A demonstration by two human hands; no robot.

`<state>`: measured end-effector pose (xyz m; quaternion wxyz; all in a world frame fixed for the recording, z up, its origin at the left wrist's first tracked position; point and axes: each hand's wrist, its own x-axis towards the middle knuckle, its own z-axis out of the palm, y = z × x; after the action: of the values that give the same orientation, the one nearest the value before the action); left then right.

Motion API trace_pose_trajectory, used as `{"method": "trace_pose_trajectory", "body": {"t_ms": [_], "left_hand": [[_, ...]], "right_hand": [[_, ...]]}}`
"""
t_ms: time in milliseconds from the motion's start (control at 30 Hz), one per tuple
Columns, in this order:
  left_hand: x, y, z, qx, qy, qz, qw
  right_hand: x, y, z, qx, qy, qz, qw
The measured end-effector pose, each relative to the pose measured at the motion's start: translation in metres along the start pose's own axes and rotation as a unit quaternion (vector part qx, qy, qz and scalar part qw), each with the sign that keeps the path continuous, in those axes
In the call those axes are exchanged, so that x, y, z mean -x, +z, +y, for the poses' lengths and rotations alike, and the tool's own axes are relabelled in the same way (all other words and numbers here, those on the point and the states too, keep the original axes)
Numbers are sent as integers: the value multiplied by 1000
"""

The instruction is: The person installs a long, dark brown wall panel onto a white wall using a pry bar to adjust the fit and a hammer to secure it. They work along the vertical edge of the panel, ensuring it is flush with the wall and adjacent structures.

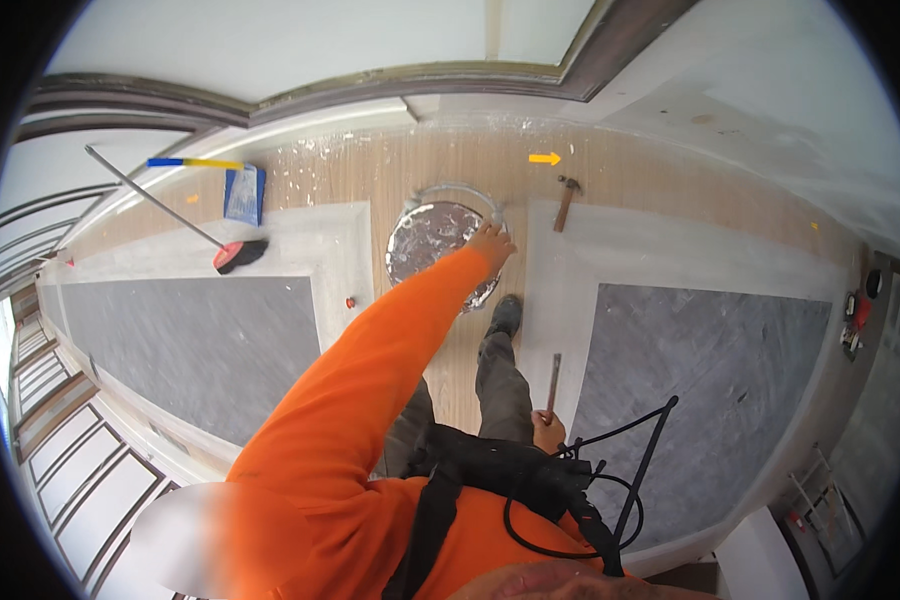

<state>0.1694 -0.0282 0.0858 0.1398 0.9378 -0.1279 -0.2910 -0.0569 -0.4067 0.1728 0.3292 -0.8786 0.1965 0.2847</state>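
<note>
My left hand (pixel 491 247), at the end of an orange sleeve, is closed on the right edge of a round chair (pixel 430 235). Its brown seat is spattered with white, and a curved grey frame (pixel 458 187) rises at the far side. My forearm covers part of the seat. Low by my right leg, my right hand (pixel 548 432) is wrapped round a narrow brown bar-like tool (pixel 555 380) that points away from me; its exact kind I cannot make out. Beyond the chair, to the right, a claw hammer (pixel 565 205) lies on the floor.
At the left lie a long-handled broom (pixel 238 256) and a blue dustpan (pixel 242 195) with a blue and yellow handle. Dark grey floor panels (pixel 200 345) flank the wood-look strip. Red and black items (pixel 855 312) sit at the far right. Black cables (pixel 630 470) hang near my right arm.
</note>
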Motion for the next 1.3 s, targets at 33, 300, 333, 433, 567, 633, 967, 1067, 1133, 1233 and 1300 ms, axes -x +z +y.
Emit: {"method": "trace_pose_trajectory", "body": {"t_ms": [33,300,333,433,567,633,967,1067,1133,1233,1300], "left_hand": [[19,-3,0,76,-3,53,996],[347,-193,43,196,-144,226,943],[367,-239,54,158,-162,284,932],[390,-320,74,187,-146,404,884],[339,-322,49,50,-14,384,922],[313,-322,42,81,-32,387,918],[259,-371,-21,308,-154,130,930],[245,-423,-11,265,-73,167,947],[231,-470,5,233,-34,193,953],[239,-663,34,235,30,307,922],[272,-845,82,188,148,453,859]], "right_hand": [[0,-13,13,4,47,-33,998],[-105,-120,10,118,-168,118,971],[-109,-128,-50,16,-169,120,978],[-120,-194,-266,-137,-238,149,950],[-139,-258,-524,-317,-431,181,825],[-116,-297,-647,-359,-553,192,727],[71,-618,-1002,-301,-583,471,590],[89,-655,-995,-337,-520,393,679],[116,-660,-995,-368,-502,302,722],[117,-662,-1015,-431,-518,225,704],[111,-661,-1019,-454,-517,217,692]]}}
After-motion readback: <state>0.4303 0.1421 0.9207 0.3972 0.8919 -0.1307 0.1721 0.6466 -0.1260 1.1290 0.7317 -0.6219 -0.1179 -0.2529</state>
